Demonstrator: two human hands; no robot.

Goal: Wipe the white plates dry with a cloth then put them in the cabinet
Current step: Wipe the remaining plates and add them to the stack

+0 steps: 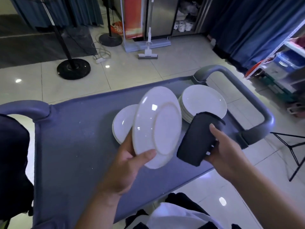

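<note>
My left hand [130,164] grips a white plate [156,124] by its lower rim, tilted up with its underside toward me, above the grey cart top [74,146]. My right hand [226,149] holds a folded dark cloth [198,139] just right of that plate, apart from it. Behind the held plate lies a small stack of white plates [123,123], partly hidden. A taller stack of white plates [204,101] stands at the cart's far right, its near edge covered by the cloth.
The cart has grey handles at the left [24,108] and right [257,103]. On the tiled floor beyond stand a black fan base [73,68], a mop [148,53] and a steel cabinet [163,15]. Shelving [283,63] is at right.
</note>
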